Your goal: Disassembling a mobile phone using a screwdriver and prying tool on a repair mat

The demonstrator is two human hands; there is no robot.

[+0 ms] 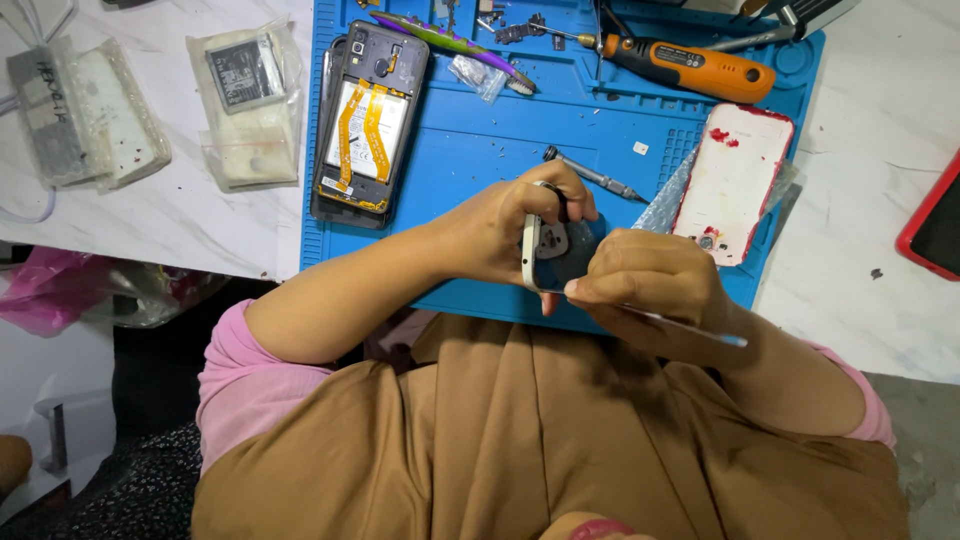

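Left grip clasps phone; right pinches tool.

Single view only, from a head-worn camera, looking steeply down over the chest onto the near edge of a blue silicone work mat on a white marble-patterned tabletop. Close to the hands, with the brown garment filling the lower frame. Mat's far edge cut off at the top; dark floor visible lower left
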